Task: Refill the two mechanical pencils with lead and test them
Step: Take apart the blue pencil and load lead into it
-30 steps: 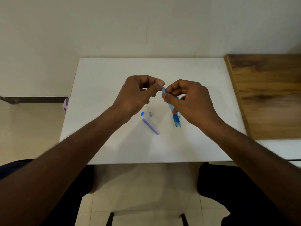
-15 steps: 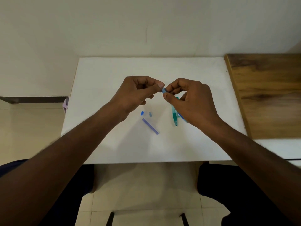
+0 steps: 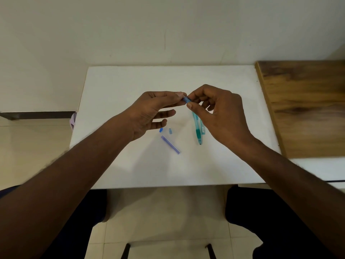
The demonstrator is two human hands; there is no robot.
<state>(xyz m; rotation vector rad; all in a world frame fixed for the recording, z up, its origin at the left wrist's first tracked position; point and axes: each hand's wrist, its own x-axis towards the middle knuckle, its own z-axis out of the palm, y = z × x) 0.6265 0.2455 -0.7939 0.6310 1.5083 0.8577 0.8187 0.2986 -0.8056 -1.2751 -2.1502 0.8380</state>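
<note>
Both hands were raised over the white table [image 3: 130, 86], meeting at the fingertips. My right hand [image 3: 220, 113] pinched the upper end of a blue mechanical pencil [image 3: 187, 99] between thumb and forefinger; most of the barrel was hidden behind the palm. My left hand [image 3: 151, 111] had thumb and forefinger pressed at that same blue end, the other fingers splayed loose. Whether the left was gripping the pencil itself or a sliver of lead, I could not tell; anything that thin was beyond what the view resolved.

The second pencil, teal [image 3: 197, 128], lay on the table below the right hand, tip toward me. Left of it sat a small blue cap [image 3: 161, 130] and a paler cap [image 3: 170, 131], close together, with a purple lead tube [image 3: 170, 144] just nearer me.

Judged this to be the loading step on the first pencil; second not yet started.

Risks noted: lead snapping if pushed in at an angle to the opening. Two small caps loose on a smooth top, a dropped wrist could flick them off the edge. The tube may roll if nudged.
</note>
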